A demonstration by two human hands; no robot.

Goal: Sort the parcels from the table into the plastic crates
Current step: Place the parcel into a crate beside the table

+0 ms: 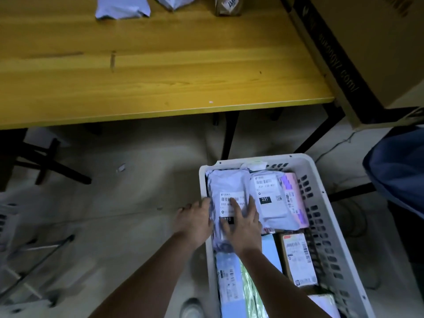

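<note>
A white plastic crate [321, 191] stands on the floor at the lower right, filled with several parcels. A grey poly-bag parcel [226, 183] with a white label lies at its far left corner. My right hand [242, 222] rests flat on this parcel with fingers spread. My left hand [195, 220] holds the parcel's left edge at the crate rim. Beside it lies another grey parcel [269, 198] marked 231. On the yellow wooden table [149, 72] remain a grey bag [122, 6], a white bag [174, 1] and a brown box [228, 5] at the far edge.
A large cardboard box [367, 47] stands at the right of the table. A blue bag [397, 168] sits at the right edge. Another white crate [8, 221] shows partly at the left. Black table legs [229, 136] stand behind the crate. My shoe [191, 307] is at the bottom.
</note>
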